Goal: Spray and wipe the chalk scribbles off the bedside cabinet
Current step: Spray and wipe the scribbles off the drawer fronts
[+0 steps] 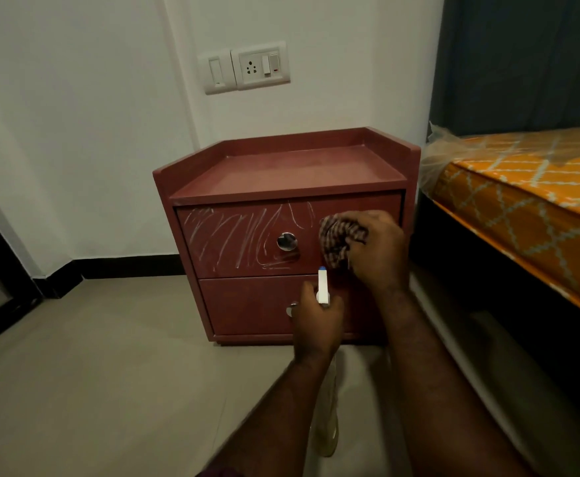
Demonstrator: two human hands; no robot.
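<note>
From the head camera, nearest to you are your two forearms, reaching in from the bottom edge. Your left hand [317,321] is curled tight round the neck of the spray bottle [323,287]. Its white nozzle stands up in front of the lower drawer [247,304], and the clear body hangs down below your wrist. Your right hand [381,249] is clenched on a bunched checked cloth [340,242] and presses it against the right part of the upper drawer front.

The chalk scribbles [233,235] cover the left and middle of that same drawer front on the cabinet [281,173], running up to and round the shiny knob [286,241]. The patch by the cloth looks free of chalk, so I judge the wiping is only partly done.

Watch these from here:
- The nozzle sits just below your cloth hand. A stray squeeze would wet your knuckles or the lower drawer rather than the chalk.
- Sweeping left, the cloth could catch on the knob and miss the lines beside it.
- If the surface is dry, the chalk may smear instead of lifting.
- Hard pressure may shove the cabinet across the smooth floor [109,373].
</note>
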